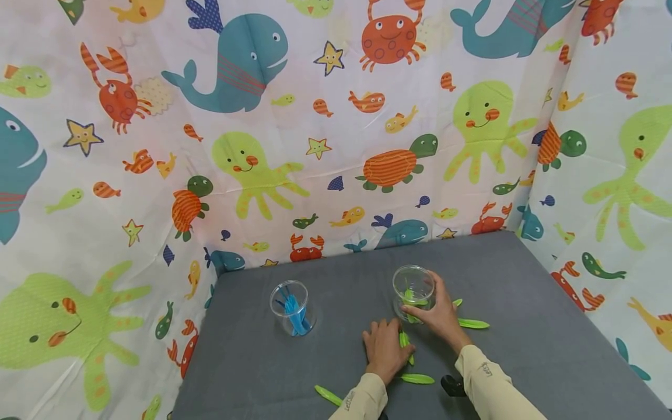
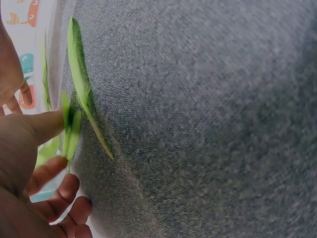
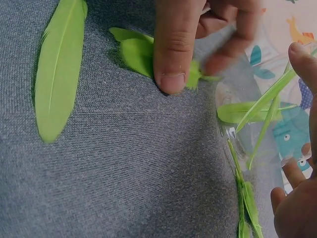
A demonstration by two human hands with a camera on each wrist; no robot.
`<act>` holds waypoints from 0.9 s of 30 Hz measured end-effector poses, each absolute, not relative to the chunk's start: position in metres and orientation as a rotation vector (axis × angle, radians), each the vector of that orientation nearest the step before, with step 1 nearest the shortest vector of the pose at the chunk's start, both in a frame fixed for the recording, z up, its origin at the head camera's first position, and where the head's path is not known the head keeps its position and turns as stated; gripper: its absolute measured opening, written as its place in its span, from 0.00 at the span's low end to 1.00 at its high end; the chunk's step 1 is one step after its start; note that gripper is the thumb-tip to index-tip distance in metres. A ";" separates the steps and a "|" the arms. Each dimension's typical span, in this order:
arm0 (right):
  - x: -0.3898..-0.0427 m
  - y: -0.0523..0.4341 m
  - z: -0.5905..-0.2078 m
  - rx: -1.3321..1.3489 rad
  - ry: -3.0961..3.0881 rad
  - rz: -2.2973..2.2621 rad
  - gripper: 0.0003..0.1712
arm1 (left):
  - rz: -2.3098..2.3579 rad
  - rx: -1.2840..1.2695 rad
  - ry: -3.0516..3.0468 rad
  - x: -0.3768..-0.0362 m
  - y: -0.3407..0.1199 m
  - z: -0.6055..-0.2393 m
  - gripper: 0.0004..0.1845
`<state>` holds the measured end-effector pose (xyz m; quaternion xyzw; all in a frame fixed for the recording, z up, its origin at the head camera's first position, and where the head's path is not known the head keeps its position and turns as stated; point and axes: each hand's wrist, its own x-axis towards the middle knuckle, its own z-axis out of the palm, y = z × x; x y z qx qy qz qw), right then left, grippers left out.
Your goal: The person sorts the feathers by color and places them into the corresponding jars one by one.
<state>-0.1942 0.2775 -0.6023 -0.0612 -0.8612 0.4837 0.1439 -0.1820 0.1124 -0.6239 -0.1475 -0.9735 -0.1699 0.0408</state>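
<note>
Here, a clear round cup [image 1: 399, 295] is gripped by the right hand [image 1: 440, 313]; at its six o'clock, slim green feathers [image 1: 403, 340] are pinched by the left hand [image 1: 386, 350].

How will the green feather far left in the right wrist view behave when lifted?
Likely light: the green feather looks thin. Probably springy rather than floppy, given the shaft along its length. May be fiddly to pinch, since it lies flat on the grey cloth.

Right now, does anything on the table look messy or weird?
A bit messy: loose green feathers lie scattered on the gray table near the left hand and right hand, while the blue feathers sit together in their clear cup. Nothing looks broken.
</note>
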 end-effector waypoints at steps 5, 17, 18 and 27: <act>-0.194 0.278 -0.602 -0.176 -2.482 1.393 0.65 | -0.518 -0.449 -3.001 -0.182 0.112 -0.622 0.22; -0.195 0.279 -0.603 -0.177 -2.490 1.392 0.66 | -0.568 -0.474 -3.010 -0.183 0.112 -0.618 0.21; -0.195 0.279 -0.603 -0.179 -2.491 1.393 0.66 | -0.584 -0.462 -3.017 -0.184 0.112 -0.618 0.23; -0.195 0.280 -0.607 -0.151 -2.467 1.386 0.65 | -0.725 -0.452 -2.985 -0.179 0.116 -0.621 0.14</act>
